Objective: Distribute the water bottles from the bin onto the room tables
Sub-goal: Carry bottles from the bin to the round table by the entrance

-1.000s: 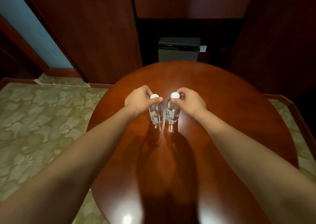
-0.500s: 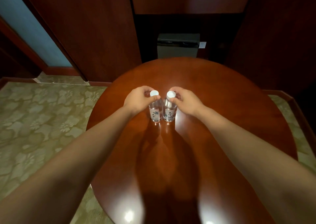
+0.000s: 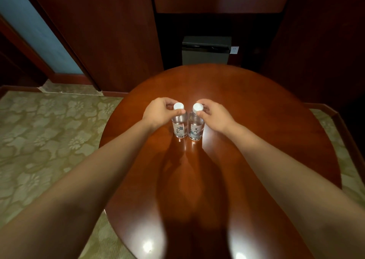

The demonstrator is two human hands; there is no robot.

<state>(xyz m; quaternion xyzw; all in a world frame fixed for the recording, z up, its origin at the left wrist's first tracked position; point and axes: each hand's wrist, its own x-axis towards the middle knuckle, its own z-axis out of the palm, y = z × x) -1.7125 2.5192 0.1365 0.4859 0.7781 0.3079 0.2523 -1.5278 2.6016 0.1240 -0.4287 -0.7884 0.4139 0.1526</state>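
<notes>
Two small clear water bottles with white caps stand upright side by side near the middle of a round polished wooden table (image 3: 266, 120). My left hand (image 3: 160, 113) pinches the neck of the left bottle (image 3: 179, 127) just under its cap. My right hand (image 3: 216, 116) pinches the neck of the right bottle (image 3: 195, 129) the same way. Both bottles rest on the tabletop, almost touching, with their labels facing me. The bin is not in view.
A grey box-shaped unit (image 3: 205, 50) stands on the floor behind the table against dark wood panelling. Patterned green carpet (image 3: 49, 136) lies to the left and right. A wooden rail (image 3: 343, 124) runs along the right side.
The two bottles have been brought a little closer together and turned, so their labels face me more. Both hands keep their hold at the necks.
</notes>
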